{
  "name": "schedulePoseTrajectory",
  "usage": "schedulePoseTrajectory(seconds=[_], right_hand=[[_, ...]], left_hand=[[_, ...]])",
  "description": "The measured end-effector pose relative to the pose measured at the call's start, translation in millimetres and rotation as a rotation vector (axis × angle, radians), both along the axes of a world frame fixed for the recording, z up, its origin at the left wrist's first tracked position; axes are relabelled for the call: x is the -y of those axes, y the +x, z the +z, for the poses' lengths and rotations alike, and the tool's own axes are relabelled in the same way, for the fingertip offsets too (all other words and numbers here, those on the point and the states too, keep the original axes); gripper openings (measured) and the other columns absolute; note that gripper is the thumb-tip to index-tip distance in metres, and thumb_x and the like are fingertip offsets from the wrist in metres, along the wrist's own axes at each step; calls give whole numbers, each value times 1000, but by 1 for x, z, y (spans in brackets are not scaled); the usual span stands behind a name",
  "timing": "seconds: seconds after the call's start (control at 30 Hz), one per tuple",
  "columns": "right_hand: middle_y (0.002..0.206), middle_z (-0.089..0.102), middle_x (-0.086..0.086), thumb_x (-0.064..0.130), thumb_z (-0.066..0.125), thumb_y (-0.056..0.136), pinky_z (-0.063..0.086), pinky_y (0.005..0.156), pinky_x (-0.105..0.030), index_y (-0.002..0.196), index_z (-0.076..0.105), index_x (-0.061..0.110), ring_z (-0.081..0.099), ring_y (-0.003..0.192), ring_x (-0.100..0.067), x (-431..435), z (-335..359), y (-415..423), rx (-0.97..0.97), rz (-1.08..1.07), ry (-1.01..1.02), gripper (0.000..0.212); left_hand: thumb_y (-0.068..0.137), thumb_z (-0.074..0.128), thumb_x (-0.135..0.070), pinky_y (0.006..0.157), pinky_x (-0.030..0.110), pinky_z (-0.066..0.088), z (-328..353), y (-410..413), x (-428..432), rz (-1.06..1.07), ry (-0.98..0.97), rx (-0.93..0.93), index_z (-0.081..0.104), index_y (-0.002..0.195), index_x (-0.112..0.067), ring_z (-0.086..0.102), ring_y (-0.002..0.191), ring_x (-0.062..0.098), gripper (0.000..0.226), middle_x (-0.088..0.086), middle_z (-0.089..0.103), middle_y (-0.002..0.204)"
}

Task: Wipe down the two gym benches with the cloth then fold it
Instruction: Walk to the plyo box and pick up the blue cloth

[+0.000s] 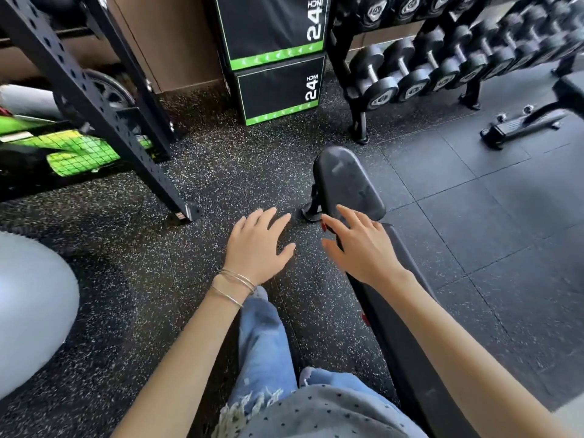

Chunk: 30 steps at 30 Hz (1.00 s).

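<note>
Black padded desk (346,181) runs lengthwise away from the viewer, its rounded end far. Right hand (360,248) hovers over its near part, grip wide with fingers spread, holding nothing. Left hand (256,245), equally spread and empty, hangs over the speckled floor (158,279) beside it.

"24 INCH" in white on each of two stacked black-and-green boxes (278,58)
</note>
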State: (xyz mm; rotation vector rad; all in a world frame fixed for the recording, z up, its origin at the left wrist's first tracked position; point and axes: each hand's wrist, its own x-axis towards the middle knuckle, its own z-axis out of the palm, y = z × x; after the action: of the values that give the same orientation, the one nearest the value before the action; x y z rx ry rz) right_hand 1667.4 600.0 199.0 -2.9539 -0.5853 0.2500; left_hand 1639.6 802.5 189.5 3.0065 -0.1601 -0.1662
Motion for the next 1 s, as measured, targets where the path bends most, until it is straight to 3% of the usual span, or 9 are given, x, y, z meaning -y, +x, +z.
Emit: schedulePoseTrajectory(seconds=[0.43, 0.73, 1.0], right_hand=[[149, 35, -1, 51, 39, 95, 27, 108, -47, 142, 35, 31, 30, 137, -23, -158, 22, 195, 62, 24, -16, 51], [149, 34, 1, 52, 39, 94, 27, 108, -46, 141, 35, 34, 28, 137, -21, -191, -2, 289, -38, 25, -48, 50], [146, 38, -2, 49, 40, 94, 29, 106, -46, 140, 37, 31, 32, 135, -24, -217, -3, 446, 0, 10, -23, 49]], left_hand=[[90, 37, -55, 116, 45, 18, 26, 200, -147, -24, 47, 47, 29, 144, -31, 23, 142, 25, 60, 2, 34, 151], [90, 37, -55, 115, 43, 20, 1, 290, -185, -17, 7, -29, 28, 144, -32, 24, 142, 23, 59, 0, 37, 149], [90, 37, -56, 115, 43, 20, 13, 444, -207, -32, 52, 2, 27, 144, -33, 26, 141, 25, 60, 0, 38, 148]])
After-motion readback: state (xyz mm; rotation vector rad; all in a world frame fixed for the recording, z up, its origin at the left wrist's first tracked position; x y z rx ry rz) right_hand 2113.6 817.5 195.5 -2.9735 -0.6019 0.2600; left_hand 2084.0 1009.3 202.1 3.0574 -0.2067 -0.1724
